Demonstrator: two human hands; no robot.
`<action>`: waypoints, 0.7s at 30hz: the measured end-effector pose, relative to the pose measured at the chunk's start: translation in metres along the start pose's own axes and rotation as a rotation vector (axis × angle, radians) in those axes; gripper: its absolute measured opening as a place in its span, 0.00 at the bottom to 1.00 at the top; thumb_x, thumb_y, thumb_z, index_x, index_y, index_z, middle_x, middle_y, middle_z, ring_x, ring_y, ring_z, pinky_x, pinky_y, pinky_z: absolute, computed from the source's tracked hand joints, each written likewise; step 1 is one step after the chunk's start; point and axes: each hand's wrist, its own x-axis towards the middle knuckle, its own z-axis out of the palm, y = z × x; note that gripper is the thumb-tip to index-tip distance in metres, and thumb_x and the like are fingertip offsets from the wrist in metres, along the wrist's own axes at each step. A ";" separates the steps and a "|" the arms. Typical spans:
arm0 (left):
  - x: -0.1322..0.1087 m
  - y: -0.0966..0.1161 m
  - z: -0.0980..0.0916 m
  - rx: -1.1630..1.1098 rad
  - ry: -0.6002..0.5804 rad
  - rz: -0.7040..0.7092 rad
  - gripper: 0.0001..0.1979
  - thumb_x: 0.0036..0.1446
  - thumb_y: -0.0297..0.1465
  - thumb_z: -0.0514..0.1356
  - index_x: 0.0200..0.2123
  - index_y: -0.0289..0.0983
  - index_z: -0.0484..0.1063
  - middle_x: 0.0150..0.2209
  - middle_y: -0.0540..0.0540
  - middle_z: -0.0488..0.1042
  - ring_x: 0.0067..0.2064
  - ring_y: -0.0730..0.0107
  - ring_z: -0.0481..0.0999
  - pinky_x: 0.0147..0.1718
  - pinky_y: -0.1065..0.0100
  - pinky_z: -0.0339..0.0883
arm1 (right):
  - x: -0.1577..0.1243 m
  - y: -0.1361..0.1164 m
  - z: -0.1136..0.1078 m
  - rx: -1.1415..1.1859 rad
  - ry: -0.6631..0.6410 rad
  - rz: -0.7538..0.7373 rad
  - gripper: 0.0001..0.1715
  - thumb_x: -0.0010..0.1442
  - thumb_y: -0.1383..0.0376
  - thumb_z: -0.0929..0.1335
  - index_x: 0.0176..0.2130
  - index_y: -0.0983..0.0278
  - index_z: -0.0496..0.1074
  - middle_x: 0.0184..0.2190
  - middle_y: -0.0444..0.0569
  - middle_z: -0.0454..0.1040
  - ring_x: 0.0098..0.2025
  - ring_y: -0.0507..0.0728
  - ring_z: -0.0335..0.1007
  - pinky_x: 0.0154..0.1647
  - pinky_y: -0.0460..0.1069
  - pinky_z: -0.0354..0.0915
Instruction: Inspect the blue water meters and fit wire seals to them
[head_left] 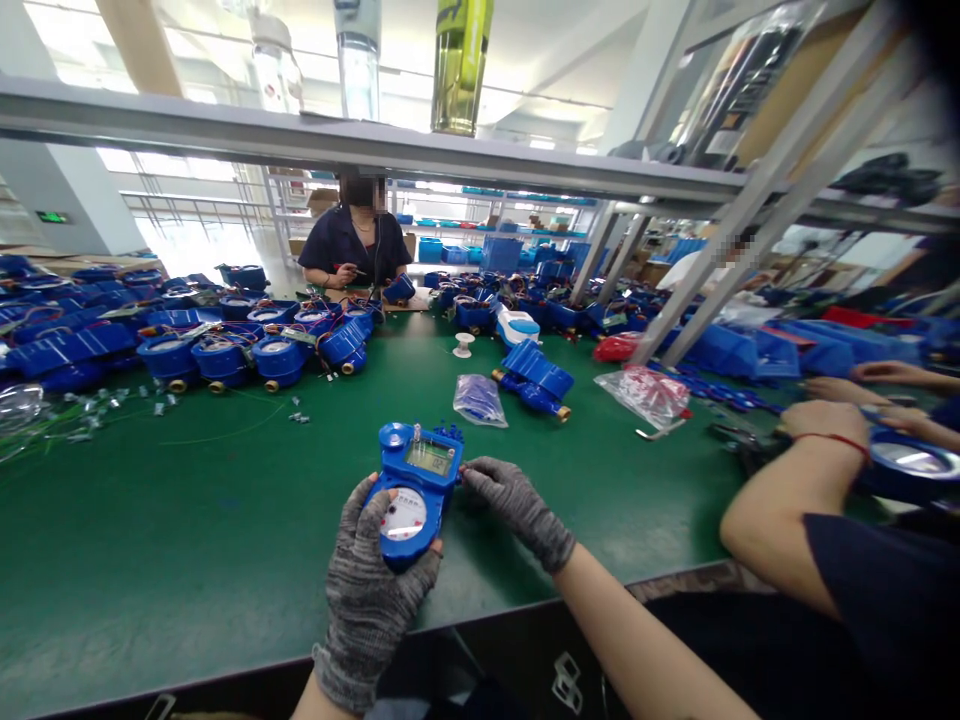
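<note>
Between both hands (373, 580) (519, 512), blue meter (417, 488)

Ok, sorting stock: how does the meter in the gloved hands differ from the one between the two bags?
The held meter shows dial and display; the table meter shows a ribbed lid. The held meter sits in the left hand; the table meter lies untouched. Both are blue.

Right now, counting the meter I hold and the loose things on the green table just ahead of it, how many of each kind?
Meters: 2, the held meter and the open meter
Bags of parts: 2, the blue bag and the red bag
White reel: 1
Total: 5
</note>
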 end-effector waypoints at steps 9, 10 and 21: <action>0.000 0.005 0.002 0.012 0.005 0.003 0.29 0.49 0.39 0.68 0.53 0.39 0.64 0.59 0.34 0.65 0.56 0.48 0.71 0.48 0.48 0.73 | 0.019 0.002 0.014 0.368 -0.148 0.349 0.21 0.56 0.51 0.67 0.24 0.66 0.70 0.18 0.45 0.70 0.18 0.50 0.63 0.19 0.46 0.64; 0.001 0.002 0.000 0.010 0.000 0.003 0.30 0.49 0.39 0.68 0.54 0.39 0.64 0.59 0.34 0.65 0.56 0.47 0.71 0.49 0.47 0.73 | 0.015 0.001 0.017 0.370 -0.132 0.342 0.21 0.56 0.51 0.67 0.25 0.65 0.69 0.18 0.45 0.70 0.18 0.50 0.63 0.19 0.45 0.63; 0.026 -0.058 -0.070 -0.221 -0.201 -0.376 0.23 0.52 0.45 0.65 0.50 0.44 0.72 0.60 0.42 0.68 0.59 0.46 0.68 0.56 0.45 0.65 | 0.024 0.016 -0.007 -0.345 0.117 -0.076 0.09 0.59 0.63 0.66 0.38 0.64 0.74 0.34 0.49 0.77 0.35 0.55 0.73 0.39 0.50 0.69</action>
